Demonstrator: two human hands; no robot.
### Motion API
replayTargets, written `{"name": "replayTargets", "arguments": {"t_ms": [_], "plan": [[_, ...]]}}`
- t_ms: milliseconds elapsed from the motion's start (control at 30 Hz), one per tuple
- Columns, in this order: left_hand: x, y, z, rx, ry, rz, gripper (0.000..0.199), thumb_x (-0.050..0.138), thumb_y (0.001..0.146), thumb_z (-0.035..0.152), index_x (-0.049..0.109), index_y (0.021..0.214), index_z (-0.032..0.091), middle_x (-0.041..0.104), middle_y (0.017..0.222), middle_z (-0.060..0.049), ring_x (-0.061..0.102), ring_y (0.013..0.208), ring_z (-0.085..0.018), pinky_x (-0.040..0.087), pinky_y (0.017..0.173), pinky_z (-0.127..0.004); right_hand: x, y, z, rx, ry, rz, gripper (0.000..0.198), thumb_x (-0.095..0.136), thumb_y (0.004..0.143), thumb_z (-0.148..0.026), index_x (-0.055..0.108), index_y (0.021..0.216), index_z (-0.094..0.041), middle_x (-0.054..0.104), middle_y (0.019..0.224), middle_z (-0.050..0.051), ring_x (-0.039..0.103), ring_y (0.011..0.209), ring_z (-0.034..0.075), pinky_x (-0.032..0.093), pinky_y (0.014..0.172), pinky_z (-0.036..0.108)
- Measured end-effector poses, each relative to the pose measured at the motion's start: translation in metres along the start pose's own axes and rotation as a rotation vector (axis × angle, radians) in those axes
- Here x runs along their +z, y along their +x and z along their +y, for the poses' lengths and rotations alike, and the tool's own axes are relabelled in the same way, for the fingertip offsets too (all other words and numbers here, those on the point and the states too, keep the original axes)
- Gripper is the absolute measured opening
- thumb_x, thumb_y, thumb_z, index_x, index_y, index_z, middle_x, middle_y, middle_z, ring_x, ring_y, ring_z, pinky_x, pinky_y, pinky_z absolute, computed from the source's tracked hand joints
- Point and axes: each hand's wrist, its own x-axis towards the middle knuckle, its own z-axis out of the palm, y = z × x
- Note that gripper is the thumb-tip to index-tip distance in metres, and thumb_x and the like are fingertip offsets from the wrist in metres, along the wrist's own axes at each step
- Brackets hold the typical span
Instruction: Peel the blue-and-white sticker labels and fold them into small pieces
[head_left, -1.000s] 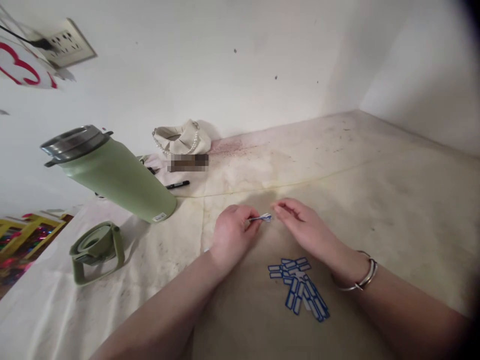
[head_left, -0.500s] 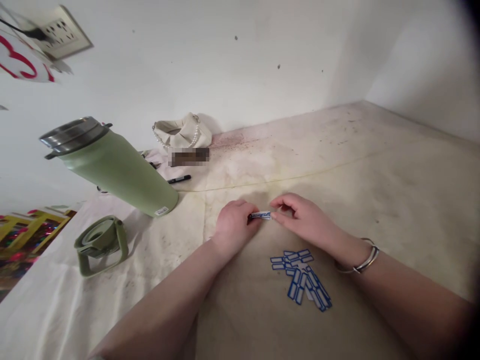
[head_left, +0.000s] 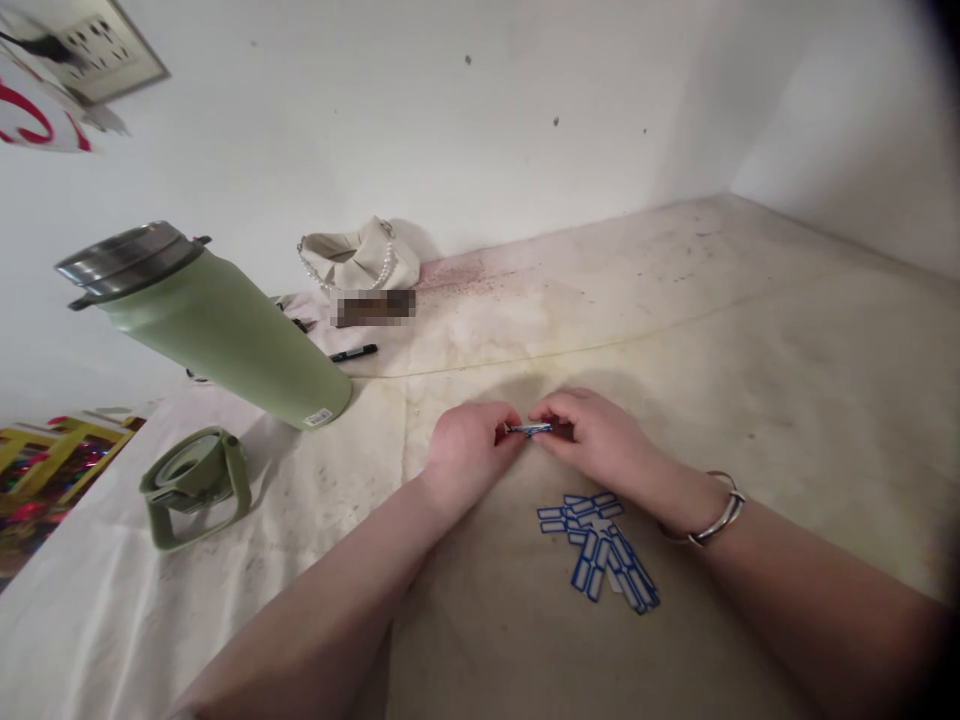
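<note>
One small stack of blue-edged labels (head_left: 532, 429) sits between the two hands, just above the tablecloth (head_left: 675, 340). It shows nearly edge-on, a thin strip with its long axis running left to right, one end toward each palm. The left hand (head_left: 471, 440) is almost closed, thumb and fingers pinching the stack's left end. The right hand (head_left: 596, 432) is half curled about the other end, thumb and fingertips close to it; how firmly they grip, I cannot tell. Nearer the person lies a pile of loose labels (head_left: 600, 540), overlapping and fanned, some pointing sideways, others slanting down toward the viewer. A metal bracelet (head_left: 721, 520) circles the right wrist. To the left stand a green bottle (head_left: 232, 340), uncapped, and its lid (head_left: 196, 485). Beyond are a black pen (head_left: 355, 353) and a cream bag (head_left: 364, 258).
</note>
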Motion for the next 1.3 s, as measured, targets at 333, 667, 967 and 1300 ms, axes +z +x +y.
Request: {"name": "replayTargets", "arguments": {"t_ms": [333,667,967,1300], "plan": [[0.006,0.002,0.002,0.042,0.019,0.009,0.014,0.054,0.077,0.026,0.068,0.078,0.023,0.066,0.072,-0.001,0.056,0.066,-0.017,0.034,0.058,-0.027,0.001,0.001,-0.004,-0.029,-0.083,-0.038,0.017,0.061,0.075,-0.020,0.063,0.092,-0.019,0.066,0.090,0.008,0.058,0.087,0.024,0.043,0.077,0.035],[0.010,0.002,0.001,0.056,0.009,0.015,0.015,0.053,0.078,0.027,0.068,0.077,0.023,0.064,0.069,-0.001,0.053,0.064,-0.016,0.034,0.058,-0.028,-0.003,0.000,-0.002,-0.057,-0.024,-0.037,0.010,0.053,0.080,-0.017,0.059,0.072,-0.018,0.057,0.074,0.005,0.053,0.074,0.018,0.041,0.066,0.030],[-0.047,-0.012,-0.011,-0.142,-0.309,0.239,0.024,0.052,0.082,0.038,0.062,0.096,0.022,0.065,0.078,0.000,0.053,0.062,-0.012,0.038,0.057,-0.023,-0.004,0.001,-0.003,-0.018,-0.006,-0.048,0.007,0.055,0.079,-0.017,0.061,0.075,-0.019,0.061,0.078,0.004,0.054,0.074,0.018,0.039,0.066,0.029],[-0.044,-0.079,-0.049,-0.200,0.201,0.014,0.024,0.058,0.075,0.031,0.062,0.096,0.021,0.061,0.100,-0.006,0.056,0.091,-0.023,0.041,0.074,-0.031,-0.001,-0.001,0.000,-0.013,-0.036,-0.040,0.011,0.054,0.080,-0.020,0.064,0.079,-0.019,0.063,0.081,0.005,0.056,0.077,0.019,0.040,0.066,0.030]]}}
